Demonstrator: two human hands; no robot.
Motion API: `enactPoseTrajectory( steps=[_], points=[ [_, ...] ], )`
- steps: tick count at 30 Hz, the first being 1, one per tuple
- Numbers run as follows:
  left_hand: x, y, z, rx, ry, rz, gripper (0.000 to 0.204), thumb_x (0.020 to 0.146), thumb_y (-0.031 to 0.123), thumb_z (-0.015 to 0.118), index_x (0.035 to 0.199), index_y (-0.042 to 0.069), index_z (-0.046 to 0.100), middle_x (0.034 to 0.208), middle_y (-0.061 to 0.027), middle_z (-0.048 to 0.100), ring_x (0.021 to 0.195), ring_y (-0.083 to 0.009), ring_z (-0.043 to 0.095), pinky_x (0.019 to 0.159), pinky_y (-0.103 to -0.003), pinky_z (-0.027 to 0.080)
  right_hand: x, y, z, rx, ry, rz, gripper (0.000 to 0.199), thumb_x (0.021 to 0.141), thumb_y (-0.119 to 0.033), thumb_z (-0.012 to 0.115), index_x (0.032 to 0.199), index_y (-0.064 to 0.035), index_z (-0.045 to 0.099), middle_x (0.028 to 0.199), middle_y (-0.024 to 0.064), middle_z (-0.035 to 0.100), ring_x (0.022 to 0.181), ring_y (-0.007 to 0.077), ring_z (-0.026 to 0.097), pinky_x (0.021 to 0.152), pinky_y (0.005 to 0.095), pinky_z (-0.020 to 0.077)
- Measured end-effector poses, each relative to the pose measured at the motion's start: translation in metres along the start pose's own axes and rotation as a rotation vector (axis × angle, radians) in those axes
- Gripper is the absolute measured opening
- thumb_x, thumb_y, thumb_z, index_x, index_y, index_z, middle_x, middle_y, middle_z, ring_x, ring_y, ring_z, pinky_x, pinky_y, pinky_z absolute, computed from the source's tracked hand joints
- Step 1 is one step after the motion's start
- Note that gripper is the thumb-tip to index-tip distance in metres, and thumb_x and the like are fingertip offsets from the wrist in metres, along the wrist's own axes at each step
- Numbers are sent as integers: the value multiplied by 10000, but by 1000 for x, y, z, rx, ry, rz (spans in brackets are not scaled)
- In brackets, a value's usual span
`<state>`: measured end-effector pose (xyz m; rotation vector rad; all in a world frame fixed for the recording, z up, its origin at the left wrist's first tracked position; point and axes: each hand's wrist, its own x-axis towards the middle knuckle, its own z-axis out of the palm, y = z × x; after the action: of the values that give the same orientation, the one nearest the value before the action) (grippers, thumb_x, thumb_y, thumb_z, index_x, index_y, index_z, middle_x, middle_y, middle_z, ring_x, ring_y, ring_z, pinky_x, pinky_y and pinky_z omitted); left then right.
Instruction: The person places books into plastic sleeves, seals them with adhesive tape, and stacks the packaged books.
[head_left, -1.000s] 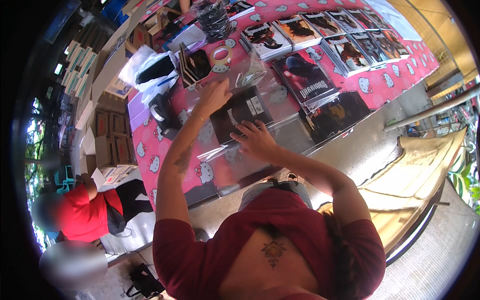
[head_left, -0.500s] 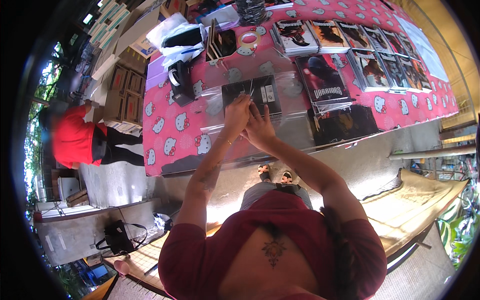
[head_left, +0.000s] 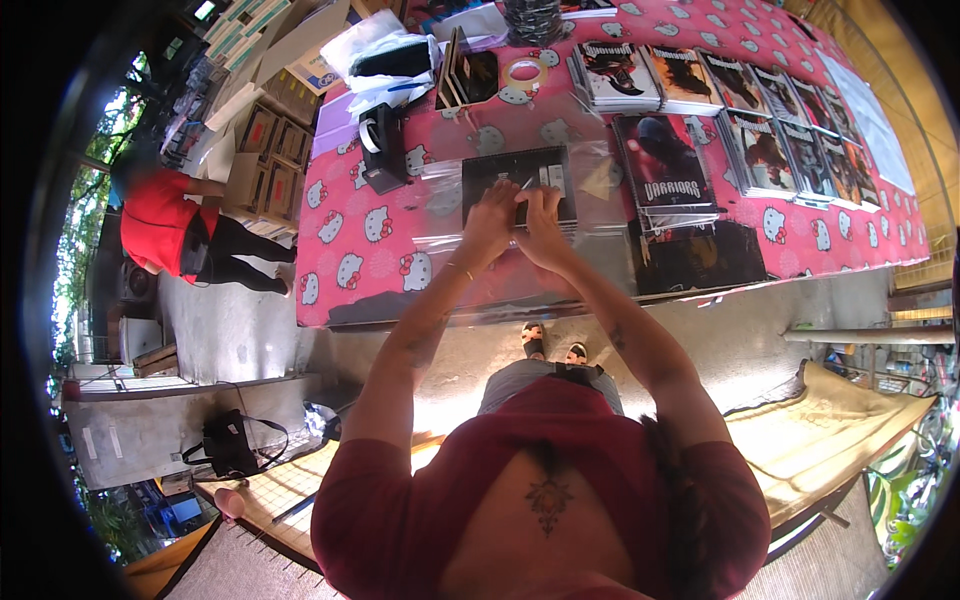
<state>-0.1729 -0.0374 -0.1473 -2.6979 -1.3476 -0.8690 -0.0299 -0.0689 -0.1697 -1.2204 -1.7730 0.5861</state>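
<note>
A black-covered book (head_left: 482,172) with a pale label (head_left: 553,178) on its right side lies on a clear plastic sheet (head_left: 590,250) on the table. My left hand (head_left: 489,220) rests flat on the book's lower left part, fingers stretched forward. Close beside it, my right hand (head_left: 543,228) bends its fingers down onto the cover near the label. A small whitish sliver shows at its fingertips; whether that is film, paper or glare I cannot make out.
The pink patterned cloth (head_left: 380,225) bears a black tape dispenser (head_left: 383,150), a tape roll (head_left: 525,73), a dark-covered book stack (head_left: 663,165) and several more comic stacks (head_left: 757,150). A person in red (head_left: 165,225) stands left near cardboard boxes (head_left: 265,150).
My left hand has flattened onto the cover, and my right hand has shifted slightly apart from it, fingers now bent. The view has shifted a little. The person in red has moved an arm.
</note>
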Motion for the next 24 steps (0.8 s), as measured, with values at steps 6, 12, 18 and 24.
enactPoseTrajectory(
  steps=[6, 12, 18, 24],
  points=[
    [-7, 0, 12, 10, -97, -87, 438, 923, 161, 518, 1296, -70, 508, 1321, -253, 556, 1281, -424, 497, 1087, -503, 394, 12, 1, -34, -783, -134, -418, 487, 724, -168, 717, 1179, -44, 594, 1080, 86, 537, 1096, 254, 532, 973, 446, 376],
    [-51, -17, -10, 235, -9, -389, 475, 965, 231, 503, 1346, -53, 498, 1389, -302, 483, 1397, -398, 372, 1143, -574, 265, 17, 12, -42, -803, -192, -461, 428, 755, -311, 682, 1083, -37, 671, 960, 43, 602, 980, 205, 617, 915, 378, 393],
    [-50, -208, -83, 219, 507, -817, 348, 838, 179, 718, 1110, -34, 676, 927, -143, 682, 839, -308, 653, 741, -469, 545, 15, 7, -39, -703, -234, -423, 489, 694, -313, 738, 1102, -52, 665, 986, 35, 605, 988, 200, 613, 909, 378, 409],
    [-48, -279, -121, -1087, 159, -1301, 162, 876, 207, 711, 889, 54, 660, 766, -8, 572, 674, -121, 537, 709, -348, 513, 14, -1, -40, -634, -244, -351, 497, 695, -281, 757, 1124, -50, 658, 1051, 37, 615, 1030, 209, 610, 907, 389, 416]
  ],
)
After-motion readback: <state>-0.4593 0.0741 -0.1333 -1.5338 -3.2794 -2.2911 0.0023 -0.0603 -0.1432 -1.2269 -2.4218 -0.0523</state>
